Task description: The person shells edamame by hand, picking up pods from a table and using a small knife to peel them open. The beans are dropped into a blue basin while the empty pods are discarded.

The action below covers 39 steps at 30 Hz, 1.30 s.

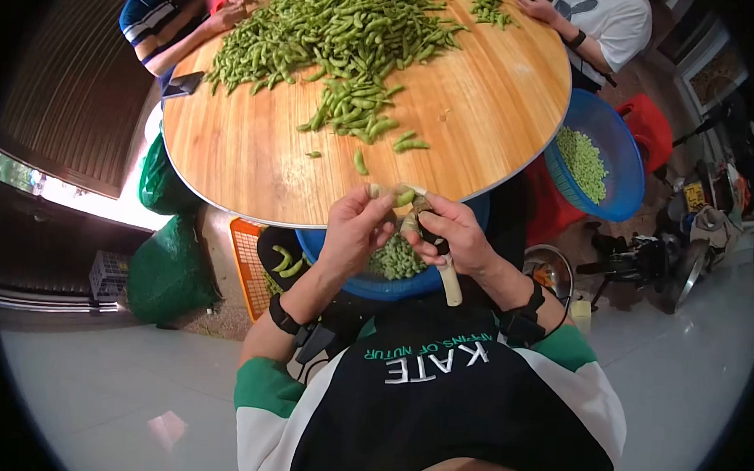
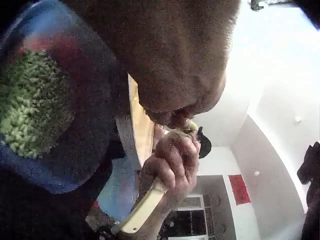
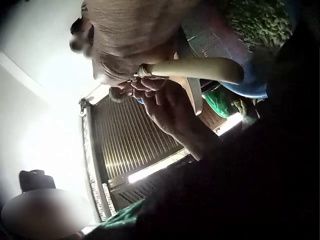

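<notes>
Over the table's near edge, my left hand (image 1: 356,228) pinches a green soybean pod (image 1: 406,197) between thumb and fingers. My right hand (image 1: 463,238) meets it from the other side, thumb and fingertips close at the pod. In that right hand's curled fingers is a tool with a cream handle (image 1: 450,284), its other end hidden by the hand. The handle (image 2: 145,209) juts out below the fist in the left wrist view. Beneath both hands sits a blue basin (image 1: 373,291) with shelled green beans (image 1: 397,258).
A large heap of pods (image 1: 344,32) covers the far part of the round wooden table (image 1: 492,114); a few lie nearer. Two other people sit at the far side. Another blue basin (image 1: 622,175) of beans stands right, an orange basket (image 1: 250,259) and green sacks (image 1: 169,273) left.
</notes>
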Each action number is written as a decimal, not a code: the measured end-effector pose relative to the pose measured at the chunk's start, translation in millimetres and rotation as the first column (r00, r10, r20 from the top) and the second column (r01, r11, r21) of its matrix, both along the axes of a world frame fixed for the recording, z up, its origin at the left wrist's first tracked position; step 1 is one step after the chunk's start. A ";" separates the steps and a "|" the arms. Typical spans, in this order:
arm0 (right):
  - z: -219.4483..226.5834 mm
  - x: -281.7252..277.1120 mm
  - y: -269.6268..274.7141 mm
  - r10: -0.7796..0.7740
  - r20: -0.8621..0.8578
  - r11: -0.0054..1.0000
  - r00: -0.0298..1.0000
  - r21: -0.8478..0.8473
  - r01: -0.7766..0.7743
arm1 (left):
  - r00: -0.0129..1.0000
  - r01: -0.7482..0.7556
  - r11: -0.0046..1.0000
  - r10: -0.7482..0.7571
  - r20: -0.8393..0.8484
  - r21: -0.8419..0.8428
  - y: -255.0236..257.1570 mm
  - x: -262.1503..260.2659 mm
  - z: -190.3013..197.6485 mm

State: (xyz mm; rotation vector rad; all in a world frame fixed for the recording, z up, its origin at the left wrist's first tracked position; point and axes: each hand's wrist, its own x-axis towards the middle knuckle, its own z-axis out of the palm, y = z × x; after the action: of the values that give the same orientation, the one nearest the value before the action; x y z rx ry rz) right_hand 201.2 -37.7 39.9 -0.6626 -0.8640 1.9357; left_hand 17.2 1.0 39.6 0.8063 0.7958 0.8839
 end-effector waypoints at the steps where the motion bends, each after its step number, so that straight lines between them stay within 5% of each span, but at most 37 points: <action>1: -3.6 0.9 0.4 0.010 -0.059 1.000 0.998 -0.023 -0.011 | 0.999 -0.005 1.000 0.006 0.046 -0.021 -0.6 0.4 -1.0; 5: -9.3 0.0 -3.3 0.017 -0.173 0.999 0.985 -0.037 -0.024 | 0.997 -0.032 0.999 0.033 0.068 -0.015 -2.3 4.1 -1.4; 20: -6.0 -7.0 -7.1 -0.021 -0.095 0.999 0.995 -0.042 0.017 | 0.975 -0.151 0.988 0.146 0.169 0.016 -11.4 17.2 -8.2; 29: -2.6 -8.4 -9.1 -0.065 -0.003 0.997 0.998 -0.039 0.065 | 0.986 -0.133 0.976 0.114 0.118 0.172 -12.4 12.3 -21.3; 32: -3.6 -6.5 -8.4 -0.059 -0.085 0.995 0.995 -0.089 0.052 | 0.971 -0.136 0.991 0.133 0.200 0.003 -11.8 12.3 -13.8; 34: -8.2 -3.0 -7.3 -0.030 -0.119 0.995 0.992 -0.096 0.019 | 0.953 0.078 0.992 -0.045 0.299 -0.100 -10.5 4.6 -10.6; 39: -28.1 6.9 -0.7 0.098 -0.322 0.981 0.942 -0.128 -0.146 | 0.901 0.198 0.943 -0.067 0.429 -0.269 -10.7 1.4 -14.7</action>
State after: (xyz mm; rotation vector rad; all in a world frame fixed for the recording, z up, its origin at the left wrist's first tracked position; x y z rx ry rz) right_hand 208.1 -38.4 11.8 -0.3754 -0.5747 2.1610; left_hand 18.6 -9.7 24.9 0.3707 0.4757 0.7477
